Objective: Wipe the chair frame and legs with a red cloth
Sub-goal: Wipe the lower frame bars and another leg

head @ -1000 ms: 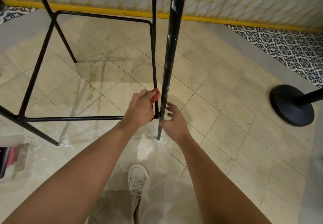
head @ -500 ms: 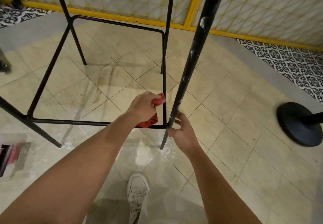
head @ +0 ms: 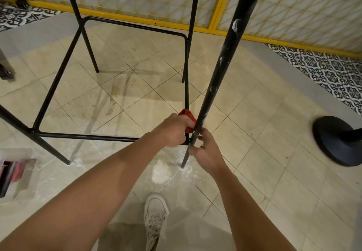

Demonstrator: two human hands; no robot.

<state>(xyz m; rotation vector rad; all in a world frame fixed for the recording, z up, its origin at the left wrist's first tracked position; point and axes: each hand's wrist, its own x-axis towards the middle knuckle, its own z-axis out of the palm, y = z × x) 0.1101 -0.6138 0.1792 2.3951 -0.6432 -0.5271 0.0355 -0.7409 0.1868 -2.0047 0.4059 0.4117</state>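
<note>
A tall black metal chair frame [head: 109, 137] stands on the tiled floor, its footrest bars forming a square. The near right leg [head: 217, 70] is speckled with white flecks and slants up out of view. My left hand [head: 174, 129] grips a red cloth [head: 188, 116] at the corner where the footrest bars meet that leg. My right hand [head: 208, 150] holds the lower part of the same leg, with fingers curled round it just above the floor.
A black round stanchion base [head: 336, 140] sits at the right. A white shoe [head: 155, 214] is below my arms. White dust lies on the floor [head: 162, 169] by the leg. A dark box with red contents [head: 13, 171] lies at the left edge.
The view has tilted up and the frame looks nearer. My left hand with the red cloth slid down and right into the corner by the leg. My right hand has closed round the leg.
</note>
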